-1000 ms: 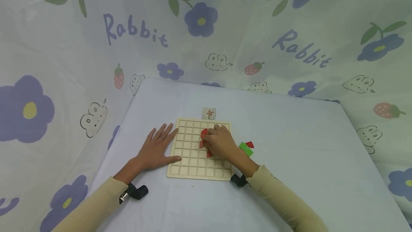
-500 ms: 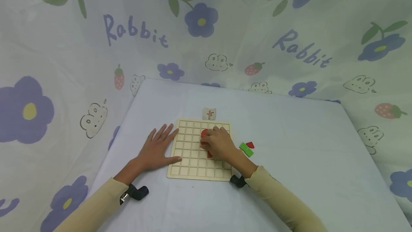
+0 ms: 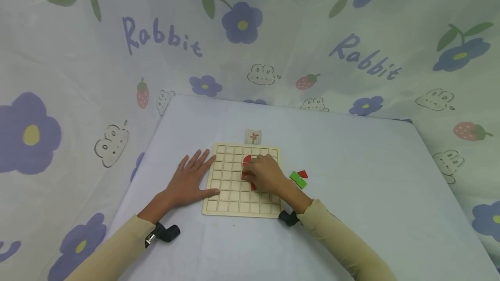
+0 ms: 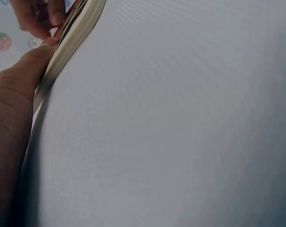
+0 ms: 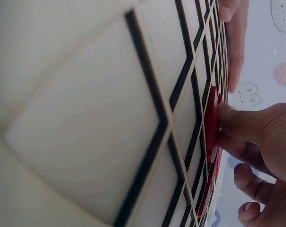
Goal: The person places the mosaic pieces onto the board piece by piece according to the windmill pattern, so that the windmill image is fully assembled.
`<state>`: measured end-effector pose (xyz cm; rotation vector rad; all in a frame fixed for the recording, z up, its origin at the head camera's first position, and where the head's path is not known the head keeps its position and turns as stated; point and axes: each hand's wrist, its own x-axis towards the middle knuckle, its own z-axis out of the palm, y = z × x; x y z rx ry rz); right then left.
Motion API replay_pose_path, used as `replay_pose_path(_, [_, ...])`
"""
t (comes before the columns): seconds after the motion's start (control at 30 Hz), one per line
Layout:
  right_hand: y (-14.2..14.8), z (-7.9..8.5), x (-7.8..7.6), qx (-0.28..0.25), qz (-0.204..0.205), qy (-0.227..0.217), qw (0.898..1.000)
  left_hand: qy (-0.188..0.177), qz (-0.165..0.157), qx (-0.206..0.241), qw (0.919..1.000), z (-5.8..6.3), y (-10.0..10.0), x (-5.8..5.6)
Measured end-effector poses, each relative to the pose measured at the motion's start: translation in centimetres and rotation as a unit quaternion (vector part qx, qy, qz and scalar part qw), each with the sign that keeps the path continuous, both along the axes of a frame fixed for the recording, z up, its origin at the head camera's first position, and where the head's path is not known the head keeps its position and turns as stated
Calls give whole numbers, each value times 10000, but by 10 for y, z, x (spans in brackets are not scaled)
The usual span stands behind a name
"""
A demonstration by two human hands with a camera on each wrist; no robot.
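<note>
A pale wooden grid board (image 3: 228, 185) lies on the white cloth. My left hand (image 3: 189, 184) rests with fingers spread at the board's left edge, its thumb over the border. My right hand (image 3: 267, 174) is over the middle of the board, fingers bent. In the right wrist view its thumb and fingertips pinch a flat red piece (image 5: 210, 123) set low among the squares. Another red piece (image 3: 247, 159) with a rounded edge shows just above the fingers, and a red piece (image 3: 253, 187) peeks out below them. The palm hides the squares underneath.
Right of the board lie two green tiles (image 3: 298, 179) and a loose red piece (image 3: 303, 174) with a curved side. Behind the board is a small card (image 3: 253, 136) printed with a grid and a reddish pinwheel-like figure. A patterned curtain (image 3: 218, 55) closes off the back.
My right hand's fingertips have shifted slightly down and left on the board and now cover more of the red pieces. The left hand stays in place.
</note>
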<state>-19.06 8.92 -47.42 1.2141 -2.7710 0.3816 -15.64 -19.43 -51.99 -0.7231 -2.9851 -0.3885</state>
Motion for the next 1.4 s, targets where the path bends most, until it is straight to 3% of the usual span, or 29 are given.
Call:
replay_pose_path(0.2, [10,5,-1,-494,-17,-29,9988,-36,9,-43,10000,1,0,-1])
replay_pose_path(0.43, [34,10,-2,-776,-431,-173,9959,-16,11,-107,9999,2,-1,-2])
replay_pose_path(0.7, [64,2,2,-592,-1111,-353,9914,-18,-3,-22,10000,4,-2,-1])
replay_pose_path(1.0, [107,-1,4,-830,-1915,-745,9751,7,0,-2,10000,4,-2,0])
replay_pose_path(1.4, [156,-13,12,-716,-2352,-1111,9629,44,-4,21,10000,0,-1,1])
